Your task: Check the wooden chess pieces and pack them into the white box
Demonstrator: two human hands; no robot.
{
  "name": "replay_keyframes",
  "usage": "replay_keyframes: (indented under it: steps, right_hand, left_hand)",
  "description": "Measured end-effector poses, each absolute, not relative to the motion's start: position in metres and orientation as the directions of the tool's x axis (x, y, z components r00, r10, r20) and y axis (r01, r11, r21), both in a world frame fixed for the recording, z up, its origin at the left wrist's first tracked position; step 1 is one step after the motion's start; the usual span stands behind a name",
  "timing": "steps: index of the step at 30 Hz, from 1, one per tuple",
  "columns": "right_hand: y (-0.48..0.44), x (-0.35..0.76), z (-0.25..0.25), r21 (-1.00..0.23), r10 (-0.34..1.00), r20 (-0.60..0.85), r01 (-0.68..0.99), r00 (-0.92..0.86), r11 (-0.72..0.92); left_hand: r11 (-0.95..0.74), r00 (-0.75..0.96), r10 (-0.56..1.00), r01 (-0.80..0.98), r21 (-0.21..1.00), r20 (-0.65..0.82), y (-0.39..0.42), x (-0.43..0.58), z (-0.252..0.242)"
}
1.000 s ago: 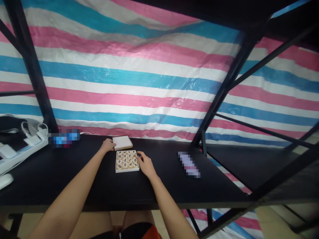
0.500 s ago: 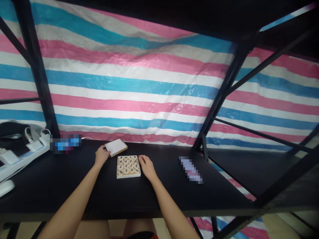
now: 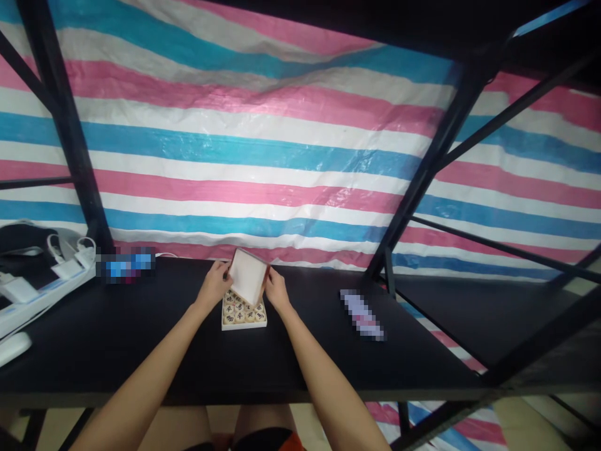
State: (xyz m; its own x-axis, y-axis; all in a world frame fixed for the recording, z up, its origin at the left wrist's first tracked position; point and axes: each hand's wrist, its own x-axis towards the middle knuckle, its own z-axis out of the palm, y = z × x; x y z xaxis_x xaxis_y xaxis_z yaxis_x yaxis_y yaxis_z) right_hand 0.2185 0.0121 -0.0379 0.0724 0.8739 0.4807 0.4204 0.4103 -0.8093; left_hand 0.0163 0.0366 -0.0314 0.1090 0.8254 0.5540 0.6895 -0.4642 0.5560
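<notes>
A small square box of round wooden pieces with black and red characters sits on the black table. Above its far half a white square lid is held tilted, its face toward me. My left hand grips the lid's left edge. The lid's right edge is pinched by my right hand. The lid hides the far rows of pieces.
A white power strip with plugs lies at the far left beside a dark bag. Blurred items sit at the back left and to the right. Black frame posts rise around the table before a striped tarp.
My left hand lifted the lid off the table behind the box and swung it over the box. My right hand left the box's side and took the lid's right edge.
</notes>
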Motion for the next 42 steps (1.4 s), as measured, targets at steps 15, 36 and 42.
replay_keyframes:
  steps: [15,36,42]
  right_hand:
    - [0.013,0.228,-0.024,-0.934,0.950,0.312,0.188,0.026,0.302]
    - [-0.023,0.231,-0.070,-0.781,0.965,0.247,0.573,-0.085,0.250]
    - [-0.025,0.225,-0.071,-0.732,0.979,0.202,0.669,0.028,0.131]
  left_hand:
    - [-0.377,0.073,0.803,0.832,0.408,0.592,0.013,0.025,-0.008]
    - [-0.471,0.338,0.879,0.727,0.499,0.338,-0.016,-0.019,-0.048]
    - [-0.327,0.190,0.936,0.780,0.534,0.295,-0.022,-0.005,-0.052]
